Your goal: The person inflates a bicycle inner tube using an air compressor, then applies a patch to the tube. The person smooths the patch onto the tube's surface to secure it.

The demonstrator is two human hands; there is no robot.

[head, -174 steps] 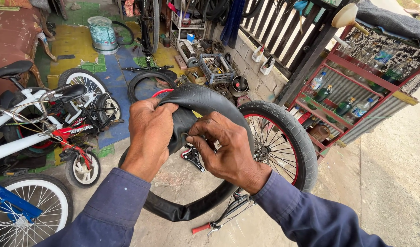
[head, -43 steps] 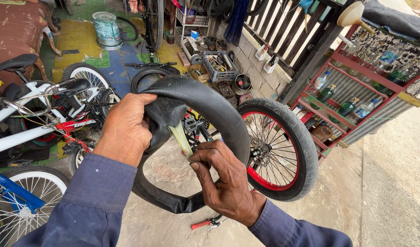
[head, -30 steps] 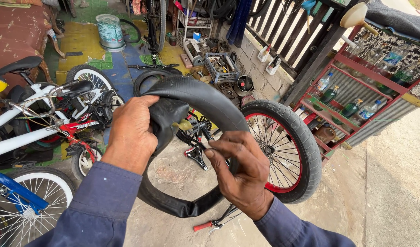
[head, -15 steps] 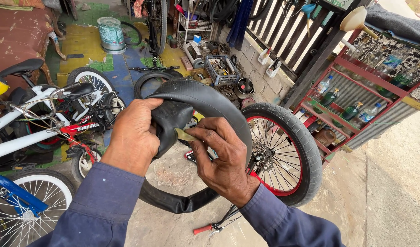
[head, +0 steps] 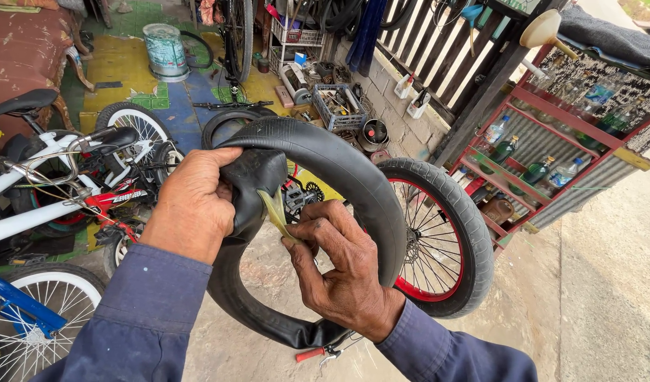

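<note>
A black rubber inner tube [head: 353, 184] hangs in a loop in front of me. My left hand [head: 194, 201] grips its upper left part, where the rubber is folded and bunched. My right hand [head: 339, 272] is inside the loop; its thumb and fingers pinch a thin yellowish strip [head: 277, 212] that sits against the folded rubber. Both arms wear blue sleeves. Behind the tube stands a wheel with a red rim and a fat black tyre [head: 449, 233].
Small bicycles [head: 63, 191] lie at the left, one with a blue frame [head: 17, 304]. A wire basket of tools [head: 339, 106], a pale bucket [head: 166, 49] and a brick wall stand behind. A red shelf rack with bottles [head: 544, 155] is at the right. A red-handled tool [head: 311, 354] lies on the concrete.
My right hand has moved up from the tube's lower inner edge to the fold held by my left hand, and now pinches the yellowish strip there.
</note>
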